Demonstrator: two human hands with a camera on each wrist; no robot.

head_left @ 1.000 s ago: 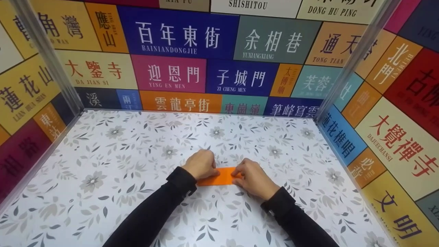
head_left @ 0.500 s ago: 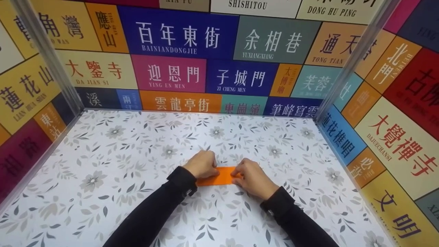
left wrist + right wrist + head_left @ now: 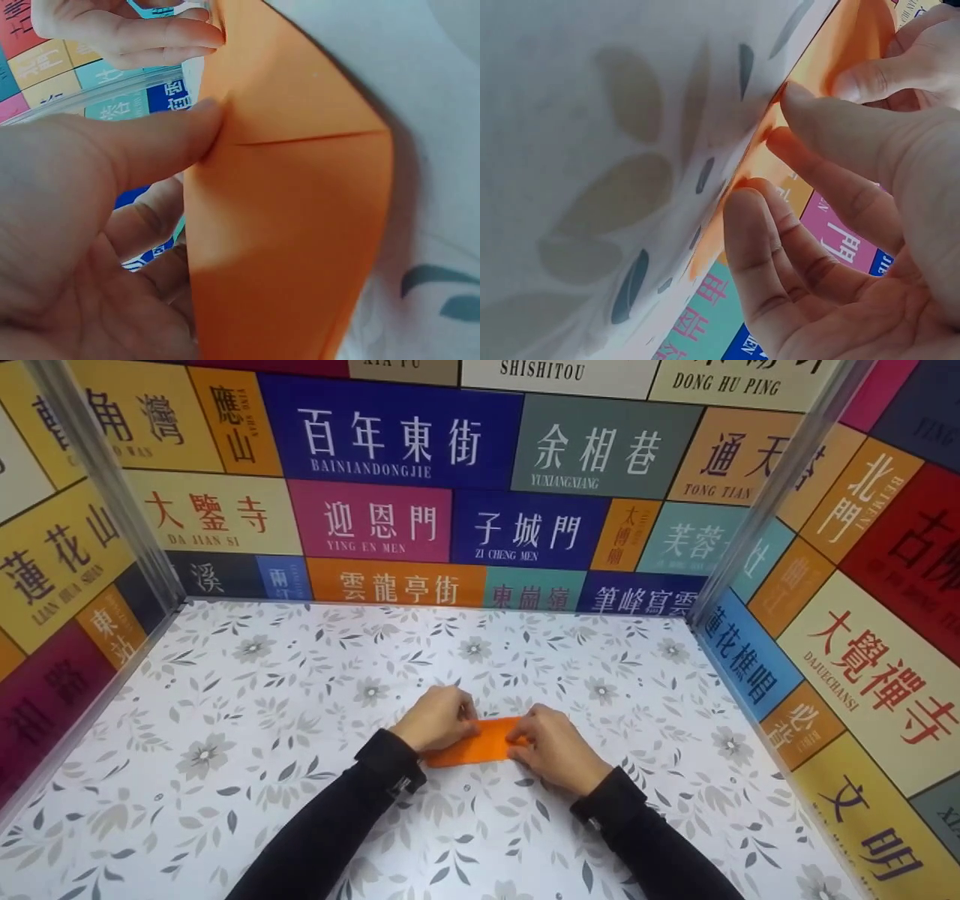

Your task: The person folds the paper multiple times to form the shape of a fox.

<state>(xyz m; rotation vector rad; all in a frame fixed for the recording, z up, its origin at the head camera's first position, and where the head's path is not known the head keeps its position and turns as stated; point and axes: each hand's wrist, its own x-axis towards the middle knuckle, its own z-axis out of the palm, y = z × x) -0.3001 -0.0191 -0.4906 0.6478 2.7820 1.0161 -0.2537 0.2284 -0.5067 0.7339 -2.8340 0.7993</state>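
Observation:
A folded strip of orange paper [image 3: 489,742] lies low over the flowered tabletop, between the two hands in the head view. My left hand [image 3: 436,721] pinches its left part, thumb on the near face and fingers behind. In the left wrist view a crease line [image 3: 307,140] crosses the paper, and its outline bends outward there. My right hand [image 3: 556,750] holds the right end with thumb and fingertips. Seen nearly edge-on in the right wrist view, the paper [image 3: 859,34] has the right fingertips along its edge, while the left hand [image 3: 900,79] grips farther up.
White tabletop [image 3: 315,675] printed with grey leaves and flowers spreads around the hands. Colourful sign-patterned panels [image 3: 397,435] wall it in at the back and both sides. Clear corner strips [image 3: 112,487] join the panels.
My left hand has moved slightly left and tilted, and the paper's strip now slants in the head view, with more of it showing. My right hand has stayed almost still.

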